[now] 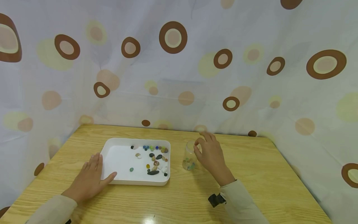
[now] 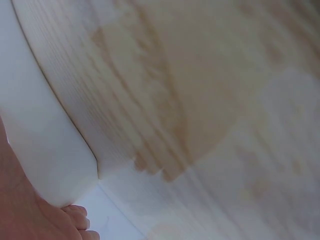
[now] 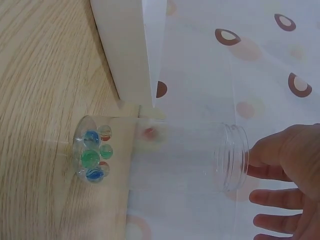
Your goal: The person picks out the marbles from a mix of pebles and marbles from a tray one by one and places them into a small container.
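My left hand rests with straight fingers at the left side of a white tray, its thumb over the front rim. Marbles and pebbles lie in the tray, among them a long dark pebble and a green stone. To the tray's right stands an upright clear jar without a lid. Several glass marbles sit on its bottom, and a blurred reddish ball shows partway up inside. My right hand is at the jar's mouth, thumb and forefinger close together by the rim, the other fingers extended.
Everything stands on a wooden table. A patterned curtain hangs behind and along both sides of it. The tray's right wall is a short way from the jar. A black strap is on the right sleeve.
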Available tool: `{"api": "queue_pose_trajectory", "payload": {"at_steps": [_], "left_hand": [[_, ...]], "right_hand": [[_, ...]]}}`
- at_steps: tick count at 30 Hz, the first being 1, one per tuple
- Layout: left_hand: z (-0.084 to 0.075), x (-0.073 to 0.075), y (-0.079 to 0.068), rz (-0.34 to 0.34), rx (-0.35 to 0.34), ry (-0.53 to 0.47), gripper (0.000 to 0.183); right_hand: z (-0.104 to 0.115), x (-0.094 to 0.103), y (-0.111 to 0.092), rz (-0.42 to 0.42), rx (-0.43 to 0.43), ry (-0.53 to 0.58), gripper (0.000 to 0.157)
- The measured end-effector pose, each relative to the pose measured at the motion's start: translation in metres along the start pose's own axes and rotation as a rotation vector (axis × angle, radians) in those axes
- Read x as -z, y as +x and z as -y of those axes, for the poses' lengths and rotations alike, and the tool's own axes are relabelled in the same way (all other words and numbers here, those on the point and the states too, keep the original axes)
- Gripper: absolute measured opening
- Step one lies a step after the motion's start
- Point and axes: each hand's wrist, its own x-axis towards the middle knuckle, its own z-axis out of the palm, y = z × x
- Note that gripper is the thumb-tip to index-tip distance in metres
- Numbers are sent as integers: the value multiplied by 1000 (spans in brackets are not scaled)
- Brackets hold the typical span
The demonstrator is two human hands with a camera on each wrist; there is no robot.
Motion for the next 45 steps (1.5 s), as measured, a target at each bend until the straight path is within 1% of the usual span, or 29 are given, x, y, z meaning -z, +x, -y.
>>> {"api": "queue_pose_trajectory", "payload": {"at_steps": [7,18,28,36,40,45], "left_hand": [[0,1,0,-9,-1,-1,98],[0,1,-2,8,15,-5,99],[1,0,-3,6,17,-14,99],[-1,2,1,-7,9,-9,98],[1,-1,0,0,11,-7,99],[0,-1,1,-6,9,-4,98]], "right_hand": [[-1,-2,0,16,-7,6,7],[-1,-5,-2,28,-16,27,7],[-1,-4,-1,50,-30,32,6],[-2,-2,6,10,9,4,7],[5,-1,12,15,20,23,8],[20,-1,25,30,33,58,10]]}}
